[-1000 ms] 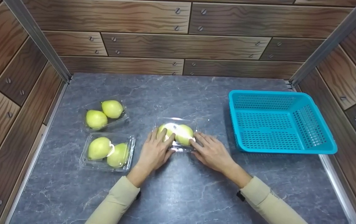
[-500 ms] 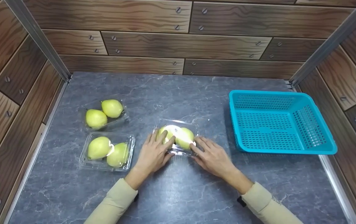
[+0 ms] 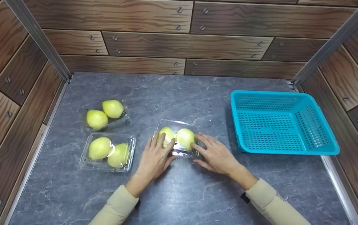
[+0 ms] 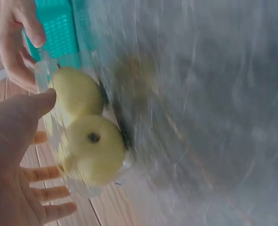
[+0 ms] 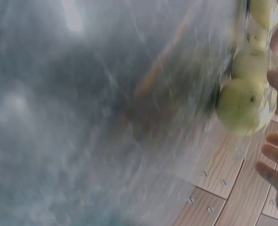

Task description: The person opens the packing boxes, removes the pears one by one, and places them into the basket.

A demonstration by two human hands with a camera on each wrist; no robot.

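A clear plastic box (image 3: 179, 125) with two yellow-green pears (image 3: 185, 138) lies on the grey table in the middle of the head view. My left hand (image 3: 158, 150) rests against its left side with straight, spread fingers. My right hand (image 3: 211, 150) touches its right side, fingers also straight. The left wrist view shows both pears (image 4: 89, 148) under the clear lid, beside my flat left palm (image 4: 11, 155). In the blurred right wrist view a pear (image 5: 242, 106) lies next to my right fingers (image 5: 277, 160).
Two more clear boxes of pears lie to the left, one farther back (image 3: 105, 114) and one nearer (image 3: 108, 152). A turquoise mesh basket (image 3: 288, 152) stands at the right. Wood-pattern walls close the table in on three sides.
Both hands have shifted slightly along the box's sides, and the bright glare on its lid has faded. The box has barely moved.
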